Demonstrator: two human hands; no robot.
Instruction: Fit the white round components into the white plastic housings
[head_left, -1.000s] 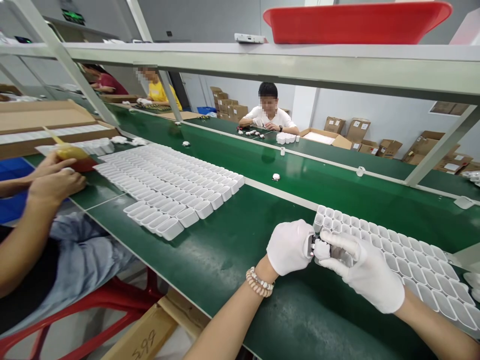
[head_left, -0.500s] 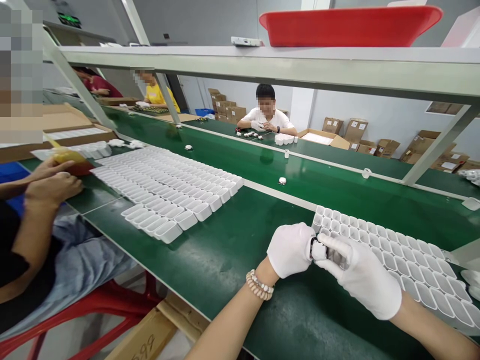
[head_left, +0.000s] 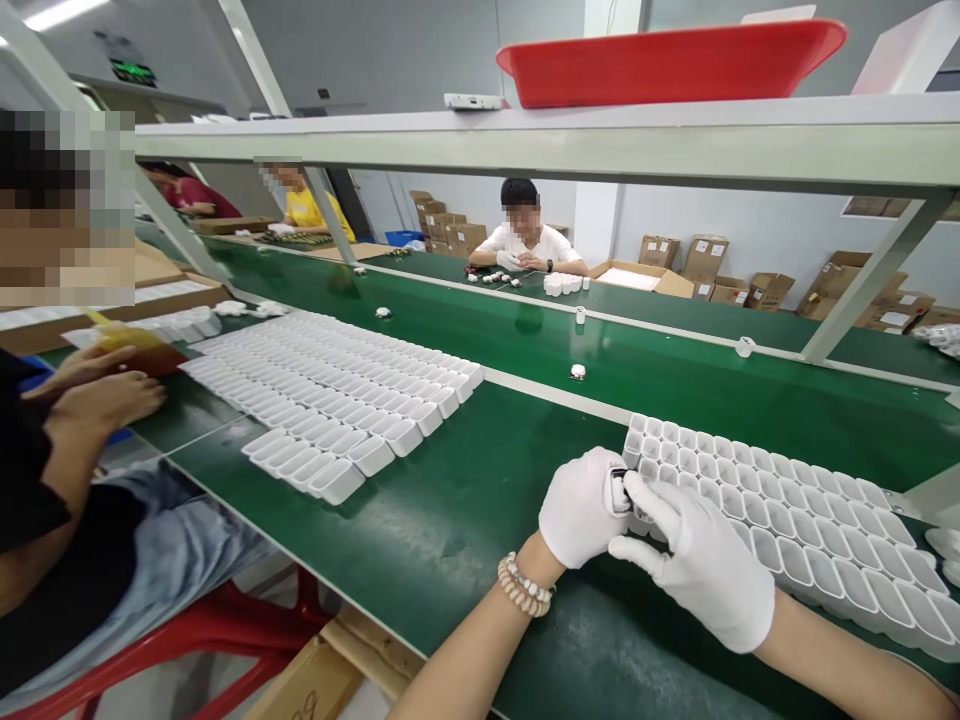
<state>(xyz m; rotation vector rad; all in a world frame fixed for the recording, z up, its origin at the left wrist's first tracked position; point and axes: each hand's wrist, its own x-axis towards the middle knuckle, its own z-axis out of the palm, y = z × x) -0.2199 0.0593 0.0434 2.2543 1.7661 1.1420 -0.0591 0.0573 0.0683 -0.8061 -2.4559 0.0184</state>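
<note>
My left hand [head_left: 581, 505], in a white glove with a bead bracelet at the wrist, is curled shut on a small white-and-dark part [head_left: 619, 490]. My right hand [head_left: 694, 555], also gloved, pinches the same part from the right with thumb and forefinger. Both hands hover over the green table [head_left: 465, 500] at the near left corner of a block of small white open cases [head_left: 787, 510] set in rows.
A larger block of white cases [head_left: 337, 385] lies to the left. A seated person's hands [head_left: 97, 390] work at far left over a red stool [head_left: 187, 620]. Loose small parts [head_left: 577, 371] dot the belt. A red tray [head_left: 667, 60] sits on the overhead shelf. Other people sit across.
The view has tilted up a little. My hands stay together on the small part; the right thumb and forefinger have closed in over it.
</note>
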